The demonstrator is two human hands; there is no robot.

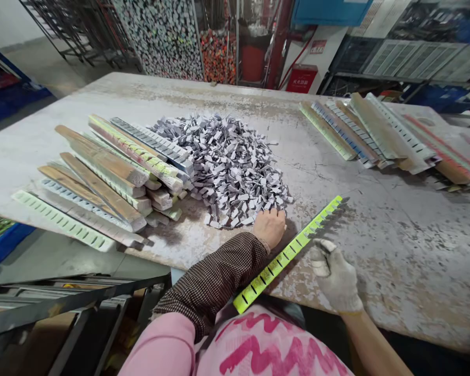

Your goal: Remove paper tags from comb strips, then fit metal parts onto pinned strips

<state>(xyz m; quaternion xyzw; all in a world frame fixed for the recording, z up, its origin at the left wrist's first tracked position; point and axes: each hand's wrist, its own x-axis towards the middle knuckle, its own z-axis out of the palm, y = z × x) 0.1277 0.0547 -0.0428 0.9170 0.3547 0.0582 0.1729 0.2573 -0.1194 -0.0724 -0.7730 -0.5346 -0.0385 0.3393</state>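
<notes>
A bright yellow-green slotted strip [284, 258] lies slantwise over the table's front edge, its lower end against the pink apron. Several slots at its far end hold small pieces. My left hand [270, 228], bare, with a checked sleeve, rests at the near edge of a heap of small grey-white pieces [235, 167]; its fingers are curled down and whatever they pinch is hidden. To the right of the strip, my right hand [335, 274] wears a white glove, its fingers bent toward the strip; what lies between them is too small to tell.
Stacked slotted wooden strips [113, 177] lie left of the heap on the worn table [376, 235]. More strips [391, 130] lie at the back right. A metal rack [82, 308] stands below the left front edge.
</notes>
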